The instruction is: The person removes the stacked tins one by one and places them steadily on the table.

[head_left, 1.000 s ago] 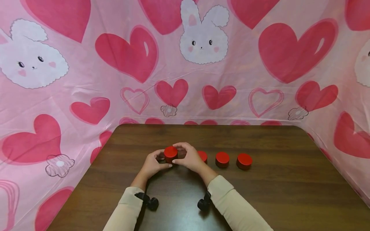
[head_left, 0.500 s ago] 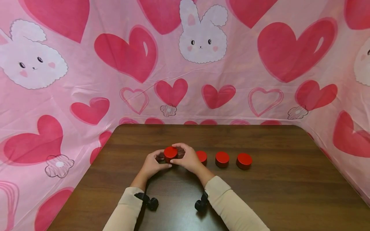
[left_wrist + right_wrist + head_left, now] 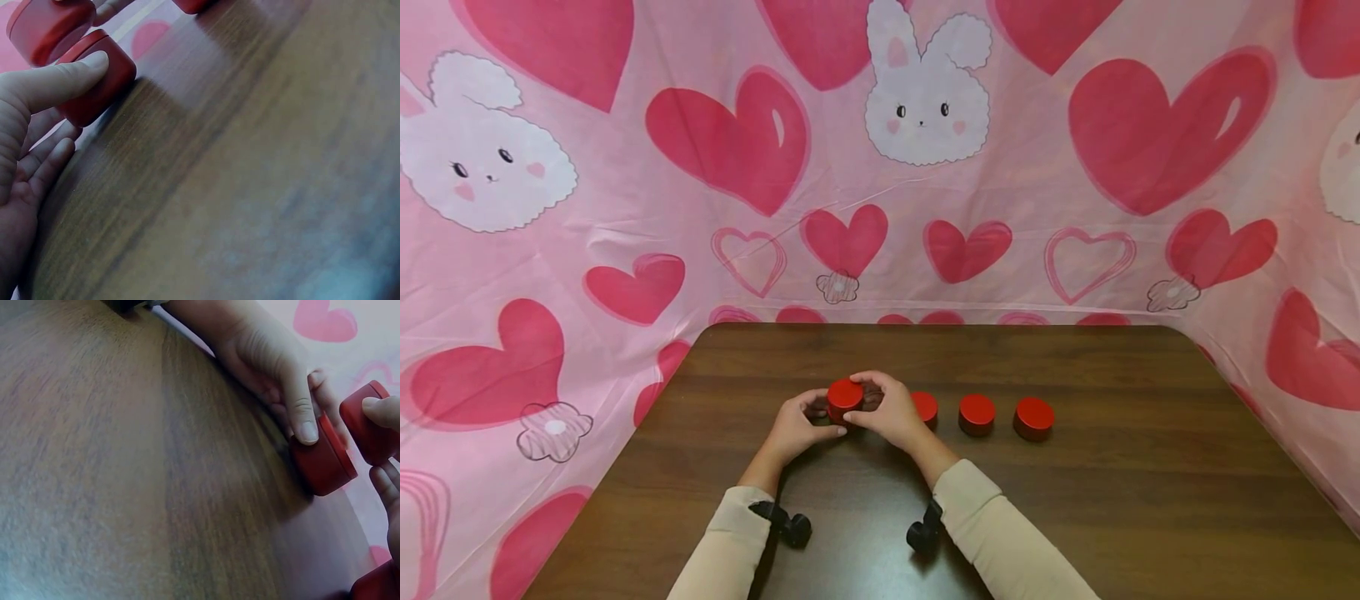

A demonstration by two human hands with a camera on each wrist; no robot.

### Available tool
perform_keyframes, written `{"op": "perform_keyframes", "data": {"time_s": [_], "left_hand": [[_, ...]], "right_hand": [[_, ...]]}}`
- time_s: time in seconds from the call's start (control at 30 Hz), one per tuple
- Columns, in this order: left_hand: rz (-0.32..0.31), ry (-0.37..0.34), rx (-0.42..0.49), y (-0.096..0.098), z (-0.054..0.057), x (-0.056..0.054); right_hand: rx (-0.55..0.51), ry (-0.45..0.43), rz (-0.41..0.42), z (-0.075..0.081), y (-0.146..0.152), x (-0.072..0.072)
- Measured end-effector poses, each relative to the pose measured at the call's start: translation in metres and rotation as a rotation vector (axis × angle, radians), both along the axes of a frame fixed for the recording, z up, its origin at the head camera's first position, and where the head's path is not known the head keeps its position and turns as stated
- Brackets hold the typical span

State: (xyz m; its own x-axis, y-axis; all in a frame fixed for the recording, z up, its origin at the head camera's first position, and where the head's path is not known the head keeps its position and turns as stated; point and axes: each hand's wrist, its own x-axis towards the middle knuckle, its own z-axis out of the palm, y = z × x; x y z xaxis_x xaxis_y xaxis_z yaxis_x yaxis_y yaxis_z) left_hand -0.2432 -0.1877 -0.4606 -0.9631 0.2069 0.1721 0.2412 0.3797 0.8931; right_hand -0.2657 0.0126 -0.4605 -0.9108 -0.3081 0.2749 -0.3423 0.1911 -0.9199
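Observation:
Two round red tins are between my hands, one above the other. My left hand (image 3: 797,429) holds the lower tin (image 3: 322,459), which sits on the brown wooden table; the left thumb (image 3: 69,78) presses its side. Over it my right hand (image 3: 891,412) grips the upper red tin (image 3: 845,396) between thumb and fingers. In the right wrist view this upper tin (image 3: 369,425) looks tilted, with a gap between it and the lower one. From the head view the upper tin mostly hides the lower.
Right of my hands stand more red tins in a row: one partly behind the right hand (image 3: 927,408), then a middle tin (image 3: 977,415) and an end tin (image 3: 1033,418). Pink fabric (image 3: 925,192) with hearts and rabbits hangs behind the wooden table (image 3: 1112,500).
The right forearm shifted a little left over the first half second. Since then the upper tin has moved very slightly up and right with the right hand. The left hand is nearly still.

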Motion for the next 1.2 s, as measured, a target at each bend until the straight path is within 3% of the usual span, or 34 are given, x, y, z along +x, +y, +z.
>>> {"op": "perform_keyframes", "data": {"time_s": [0.37, 0.6, 0.67, 0.87, 1.07, 1.2], "left_hand": [[-0.002, -0.012, -0.019, 0.002, 0.004, 0.002], [0.046, -0.019, -0.020, -0.006, -0.028, -0.016], [0.045, -0.019, -0.019, -0.007, -0.032, -0.018], [0.030, -0.005, -0.021, -0.009, -0.034, -0.020], [0.035, 0.006, -0.023, -0.008, -0.034, -0.021], [0.041, 0.000, -0.021, -0.006, -0.033, -0.021]], "right_hand": [[-0.056, 0.035, -0.017, 0.013, 0.005, 0.006], [-0.073, 0.072, -0.010, 0.015, 0.014, 0.010], [-0.078, 0.082, -0.013, 0.016, 0.017, 0.012], [-0.075, 0.087, -0.061, 0.017, 0.029, 0.017], [-0.093, 0.037, -0.104, 0.018, 0.045, 0.020], [-0.108, 0.017, -0.114, 0.026, 0.053, 0.027]]}}
